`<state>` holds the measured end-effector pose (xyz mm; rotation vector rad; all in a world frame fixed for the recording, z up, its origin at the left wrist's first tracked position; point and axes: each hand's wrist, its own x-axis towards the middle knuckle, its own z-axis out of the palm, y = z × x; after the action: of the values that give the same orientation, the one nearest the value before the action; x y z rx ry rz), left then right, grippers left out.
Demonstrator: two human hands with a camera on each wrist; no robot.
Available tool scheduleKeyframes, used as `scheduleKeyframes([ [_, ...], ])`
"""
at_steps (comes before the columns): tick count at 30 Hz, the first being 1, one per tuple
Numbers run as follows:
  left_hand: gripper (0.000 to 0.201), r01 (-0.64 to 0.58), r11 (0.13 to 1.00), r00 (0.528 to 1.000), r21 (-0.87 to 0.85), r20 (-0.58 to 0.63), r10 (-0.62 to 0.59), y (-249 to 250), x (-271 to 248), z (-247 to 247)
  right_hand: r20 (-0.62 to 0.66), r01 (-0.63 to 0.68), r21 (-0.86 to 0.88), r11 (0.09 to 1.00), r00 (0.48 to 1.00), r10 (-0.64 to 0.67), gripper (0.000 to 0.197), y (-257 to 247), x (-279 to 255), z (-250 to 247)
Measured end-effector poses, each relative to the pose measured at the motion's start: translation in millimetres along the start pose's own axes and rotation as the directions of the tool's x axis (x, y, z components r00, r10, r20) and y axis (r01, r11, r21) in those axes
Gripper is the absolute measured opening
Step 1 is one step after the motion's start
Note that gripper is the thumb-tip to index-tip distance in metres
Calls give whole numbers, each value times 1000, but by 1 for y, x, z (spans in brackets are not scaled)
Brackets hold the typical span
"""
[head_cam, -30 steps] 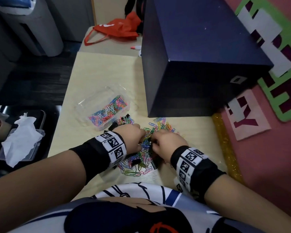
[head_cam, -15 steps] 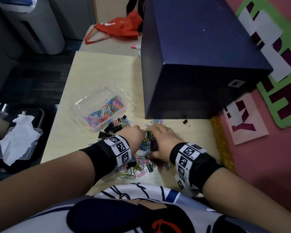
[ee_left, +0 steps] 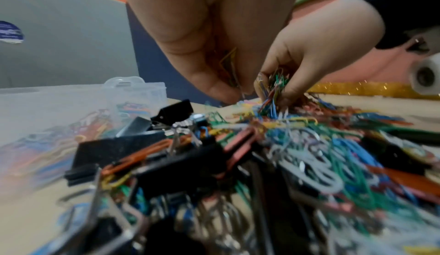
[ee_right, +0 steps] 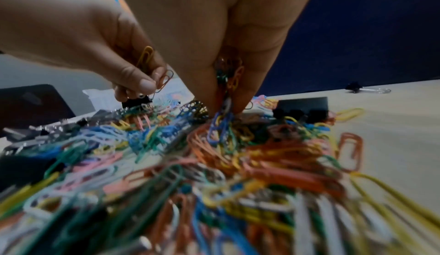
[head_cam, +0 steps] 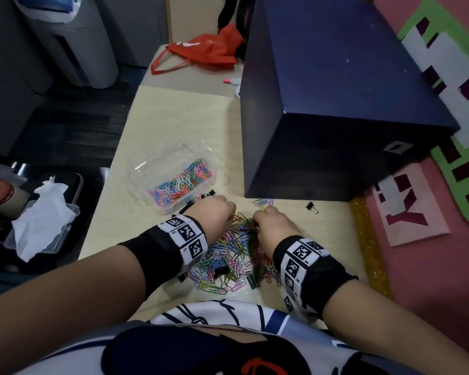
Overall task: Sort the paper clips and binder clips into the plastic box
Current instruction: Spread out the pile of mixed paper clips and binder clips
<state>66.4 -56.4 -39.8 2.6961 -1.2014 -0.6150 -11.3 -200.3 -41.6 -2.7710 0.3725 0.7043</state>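
Observation:
A heap of coloured paper clips mixed with black binder clips lies on the pale table in front of me. My left hand pinches a few paper clips at the pile's far side. Beside it, my right hand grips a bunch of paper clips between thumb and fingers, lifting them from the heap. The clear plastic box, partly filled with coloured paper clips, stands open just beyond my left hand. One small binder clip lies alone to the right.
A large dark blue box stands right behind the pile. A red bag and a marker lie farther back. To the left, off the table, a plastic tray holds white tissue. A glittery gold strip borders the table's right edge.
Both hands stayed in the pile, sifting; the right hand flattened on the clips half a second ago and now pinches a bunch. The lone binder clip came into view at right.

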Motion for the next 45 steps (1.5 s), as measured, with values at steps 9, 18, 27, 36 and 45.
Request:
scheduleKeyframes([
  [9, 18, 82, 986, 968, -144, -224, -113, -39, -18, -42, -147, 66, 27, 997, 987, -62, 32, -40, 9, -27],
  [18, 18, 257, 962, 943, -96, -191, -271, -103, -27, -55, -253, 241, 66, 968, 943, -218, 27, -104, 45, -55],
  [27, 32, 262, 951, 945, -166, -156, -287, -108, -24, -47, -184, 127, 161, 979, 978, -97, 36, -105, 64, -66],
  [36, 24, 73, 989, 989, -131, -116, -88, -55, -26, -37, 116, 188, -93, 978, 977, -177, 72, -54, 28, -22],
  [45, 27, -150, 986, 988, 74, 53, 147, -14, -35, -15, 91, 175, -158, 972, 983, -162, 53, -12, -2, 2],
])
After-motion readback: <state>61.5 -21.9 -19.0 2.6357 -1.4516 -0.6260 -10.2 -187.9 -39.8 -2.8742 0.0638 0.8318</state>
